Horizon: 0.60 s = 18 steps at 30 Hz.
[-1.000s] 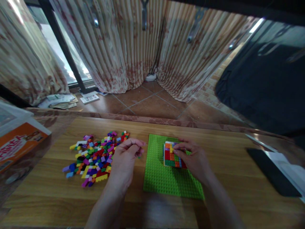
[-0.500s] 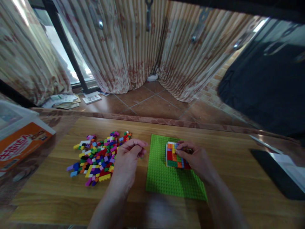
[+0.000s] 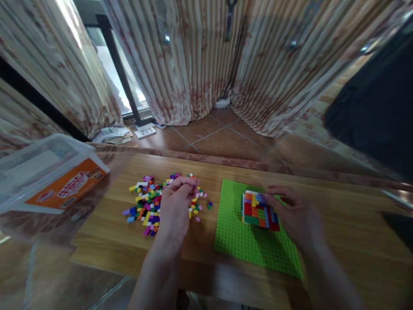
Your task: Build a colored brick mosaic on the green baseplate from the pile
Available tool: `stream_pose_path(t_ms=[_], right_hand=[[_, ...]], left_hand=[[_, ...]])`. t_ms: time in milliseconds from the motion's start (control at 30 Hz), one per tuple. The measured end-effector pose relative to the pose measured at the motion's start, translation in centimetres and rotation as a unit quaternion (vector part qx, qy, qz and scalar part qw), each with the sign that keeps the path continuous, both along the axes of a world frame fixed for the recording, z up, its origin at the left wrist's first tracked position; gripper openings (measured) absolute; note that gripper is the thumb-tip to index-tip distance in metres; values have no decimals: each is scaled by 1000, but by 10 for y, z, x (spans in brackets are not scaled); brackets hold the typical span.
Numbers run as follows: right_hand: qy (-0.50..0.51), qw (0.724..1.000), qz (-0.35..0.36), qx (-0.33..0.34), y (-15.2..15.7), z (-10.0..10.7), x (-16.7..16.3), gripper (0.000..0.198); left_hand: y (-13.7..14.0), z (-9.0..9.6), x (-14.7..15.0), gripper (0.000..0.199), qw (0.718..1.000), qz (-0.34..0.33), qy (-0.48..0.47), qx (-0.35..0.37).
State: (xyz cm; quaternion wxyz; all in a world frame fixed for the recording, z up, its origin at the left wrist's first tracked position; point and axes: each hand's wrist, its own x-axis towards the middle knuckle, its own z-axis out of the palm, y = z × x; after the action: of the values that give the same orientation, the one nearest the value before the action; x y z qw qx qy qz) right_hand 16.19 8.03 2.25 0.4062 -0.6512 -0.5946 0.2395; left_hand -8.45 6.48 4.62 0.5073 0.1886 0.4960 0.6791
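Note:
A low block of coloured building bricks (image 3: 258, 214), with red, orange, yellow, green and blue on top, sits over the green baseplate (image 3: 245, 245). My right hand (image 3: 295, 211) is at its upper right edge, thumb and forefinger close together, slightly blurred. Whatever lies between those fingertips is hard to see. Over the right part of the loose brick pile (image 3: 150, 202) hovers my left hand (image 3: 177, 200), its thumb and forefinger pinched. Anything in that pinch is too small or hidden to name. Part of the pile is covered by this hand.
A clear plastic box (image 3: 67, 168) with an orange label stands left of the wooden table (image 3: 106, 232). A dark flat object (image 3: 398, 226) lies at the right. Striped curtains (image 3: 196, 64) hang beyond the tiled floor (image 3: 209, 133).
The camera view has turned left. My left hand has shifted left towards the pile, uncovering small bricks on its right. My right hand has drawn back from the block's top to its right edge.

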Motion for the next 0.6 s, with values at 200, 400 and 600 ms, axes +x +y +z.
stream_pose_path(t_ms=[200, 400, 600], right_hand=[[-4, 990, 138, -4, -26, 20, -62, 16], [-58, 956, 279, -70, -44, -5, -112, 15], [-147, 947, 280, -57, -48, -21, -127, 11]], left_hand=[[2, 1, -11, 5, 999, 33, -39, 12], [1, 1, -10, 5, 998, 31, -47, 12], [-1, 2, -11, 5, 998, 31, -44, 14]])
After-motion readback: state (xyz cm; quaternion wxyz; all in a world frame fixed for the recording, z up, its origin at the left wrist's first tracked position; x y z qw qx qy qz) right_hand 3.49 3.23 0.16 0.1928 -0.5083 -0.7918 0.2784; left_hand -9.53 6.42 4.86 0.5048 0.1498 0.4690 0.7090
